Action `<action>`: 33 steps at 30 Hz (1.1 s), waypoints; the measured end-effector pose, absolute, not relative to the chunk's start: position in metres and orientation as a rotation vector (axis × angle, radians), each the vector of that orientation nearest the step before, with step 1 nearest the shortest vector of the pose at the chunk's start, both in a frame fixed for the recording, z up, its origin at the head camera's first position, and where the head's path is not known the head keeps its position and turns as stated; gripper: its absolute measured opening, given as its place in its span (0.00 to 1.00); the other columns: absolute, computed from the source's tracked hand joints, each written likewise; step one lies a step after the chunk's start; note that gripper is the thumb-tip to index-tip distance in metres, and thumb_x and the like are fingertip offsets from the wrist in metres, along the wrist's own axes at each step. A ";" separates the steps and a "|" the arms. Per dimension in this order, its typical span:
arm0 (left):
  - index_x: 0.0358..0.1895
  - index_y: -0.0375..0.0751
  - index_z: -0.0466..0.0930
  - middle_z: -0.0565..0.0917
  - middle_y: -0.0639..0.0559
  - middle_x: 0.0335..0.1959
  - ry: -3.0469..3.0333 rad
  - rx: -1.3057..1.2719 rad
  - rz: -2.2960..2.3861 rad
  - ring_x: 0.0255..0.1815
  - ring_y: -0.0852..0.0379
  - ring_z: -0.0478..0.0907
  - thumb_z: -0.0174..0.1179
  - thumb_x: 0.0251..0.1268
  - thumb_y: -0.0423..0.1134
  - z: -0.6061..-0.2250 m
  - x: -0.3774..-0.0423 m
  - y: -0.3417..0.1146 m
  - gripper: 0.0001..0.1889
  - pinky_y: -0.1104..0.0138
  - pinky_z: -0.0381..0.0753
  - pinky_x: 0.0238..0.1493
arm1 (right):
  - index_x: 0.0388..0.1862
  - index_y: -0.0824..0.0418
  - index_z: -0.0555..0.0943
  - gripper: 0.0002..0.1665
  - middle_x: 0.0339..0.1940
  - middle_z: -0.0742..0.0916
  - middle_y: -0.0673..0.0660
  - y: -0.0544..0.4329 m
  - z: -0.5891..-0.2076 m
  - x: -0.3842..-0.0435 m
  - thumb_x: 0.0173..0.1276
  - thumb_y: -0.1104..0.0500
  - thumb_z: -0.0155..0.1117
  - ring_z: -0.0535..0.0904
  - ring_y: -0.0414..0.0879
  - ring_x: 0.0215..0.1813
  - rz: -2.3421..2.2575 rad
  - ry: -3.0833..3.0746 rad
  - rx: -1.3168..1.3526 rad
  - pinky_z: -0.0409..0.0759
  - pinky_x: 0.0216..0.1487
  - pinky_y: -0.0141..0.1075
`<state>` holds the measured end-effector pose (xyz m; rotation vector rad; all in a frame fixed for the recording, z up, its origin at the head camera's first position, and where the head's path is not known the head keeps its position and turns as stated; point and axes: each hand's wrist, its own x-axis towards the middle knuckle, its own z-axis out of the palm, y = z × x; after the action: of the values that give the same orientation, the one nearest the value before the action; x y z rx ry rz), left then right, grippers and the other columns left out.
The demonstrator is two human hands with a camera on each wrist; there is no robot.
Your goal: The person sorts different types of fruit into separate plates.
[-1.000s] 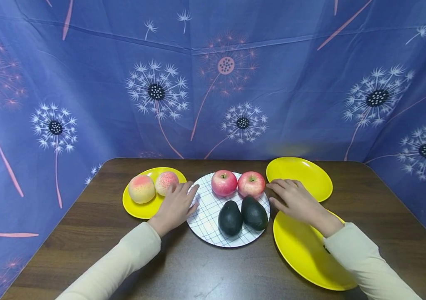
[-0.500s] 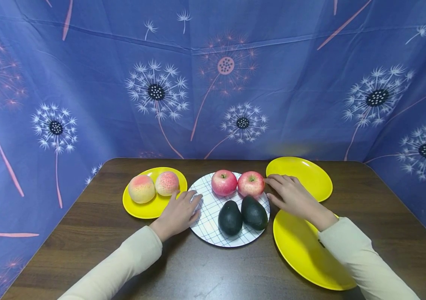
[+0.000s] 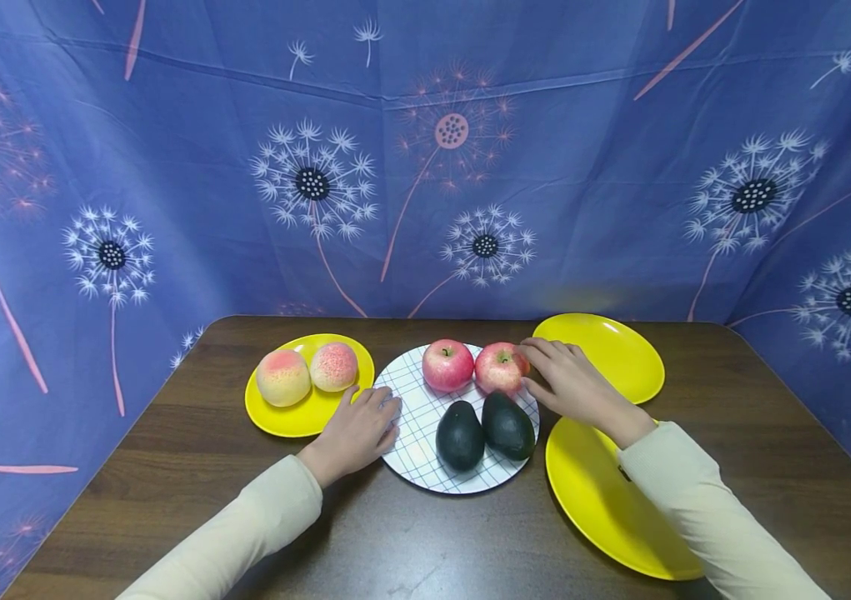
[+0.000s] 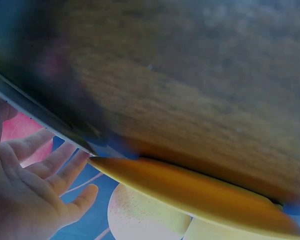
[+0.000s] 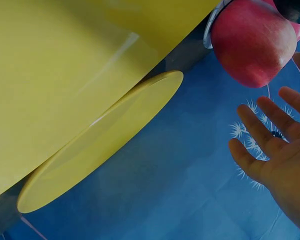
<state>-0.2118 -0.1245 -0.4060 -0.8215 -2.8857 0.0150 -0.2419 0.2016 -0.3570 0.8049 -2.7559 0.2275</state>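
A round white checked plate (image 3: 412,454) in the middle bears two red apples, the left one (image 3: 447,367) and the right one (image 3: 498,367). Before them lie two dark avocados (image 3: 460,437). My right hand (image 3: 583,390) reaches over the plate's right edge, fingertips at the right apple's side. In the right wrist view its fingers (image 5: 255,125) are spread and loose, not wrapped round the apple (image 5: 255,40). At the plate's left rim rests my left hand (image 3: 353,433), fingers extended. The left wrist view shows these fingers (image 4: 70,172) against the plate's edge.
Two peaches (image 3: 283,378) sit on a small yellow plate (image 3: 286,421) at the left. On the right stand a yellow plate (image 3: 623,358) at the back and a larger yellow plate (image 3: 598,500) nearer. A blue patterned cloth (image 3: 590,167) hangs behind the wooden table (image 3: 170,467).
My right hand has moved left, its fingertips now reaching the right apple. My left hand has drawn slightly back toward me, uncovering the right peach. The fruit has not moved.
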 end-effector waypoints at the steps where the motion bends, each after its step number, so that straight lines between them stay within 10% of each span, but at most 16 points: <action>1: 0.57 0.45 0.71 0.74 0.45 0.58 -2.881 -0.820 0.020 0.60 0.48 0.69 0.55 0.60 0.50 -0.406 -0.211 -0.125 0.23 0.48 0.62 0.63 | 0.60 0.61 0.70 0.32 0.57 0.76 0.61 0.201 -0.357 -0.243 0.59 0.50 0.64 0.70 0.57 0.59 0.230 -2.758 0.802 0.64 0.60 0.56; 33: 0.41 0.42 0.78 0.81 0.48 0.38 -2.736 -0.719 0.260 0.42 0.50 0.76 0.57 0.57 0.48 -0.408 -0.201 -0.119 0.15 0.56 0.73 0.51 | 0.62 0.59 0.69 0.37 0.59 0.74 0.60 0.181 -0.360 -0.263 0.58 0.42 0.61 0.69 0.55 0.59 0.264 -2.808 0.862 0.66 0.56 0.56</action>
<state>-0.2006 -0.1191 -0.4085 -0.7191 -2.7360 0.2595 -0.2632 0.1812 -0.3596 0.8617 -2.8084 0.2640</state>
